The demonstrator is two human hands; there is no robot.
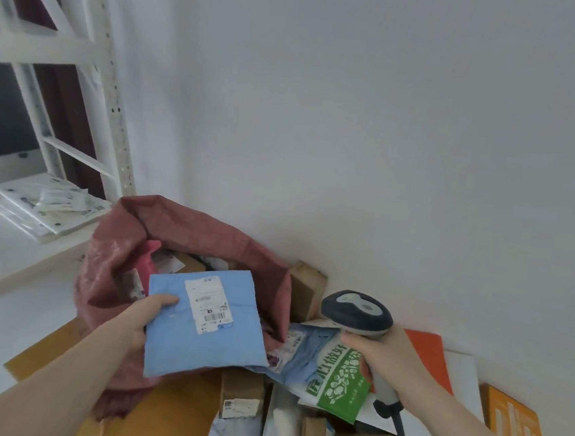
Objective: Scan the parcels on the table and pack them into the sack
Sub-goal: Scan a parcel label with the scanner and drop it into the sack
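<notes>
My left hand [148, 316] grips a flat blue parcel [195, 339] by its left edge, thumb on top. The parcel's white shipping label [207, 303] faces up, and it hovers at the mouth of the open dark-red sack [185, 228], which holds several parcels. My right hand [381, 355] grips a grey handheld barcode scanner [357, 312] by its handle, its head level with the blue parcel and just to the right. Beneath the scanner lies a white and green printed bag [339, 383] among other parcels on the table.
Small cardboard boxes [242, 394], grey mailers and orange flat boxes [512, 426] cover the brown table [165, 418]. A cardboard box [307, 287] leans on the white wall behind the sack. A white metal shelf rack [110, 67] with stacked white mailers [49, 210] stands left.
</notes>
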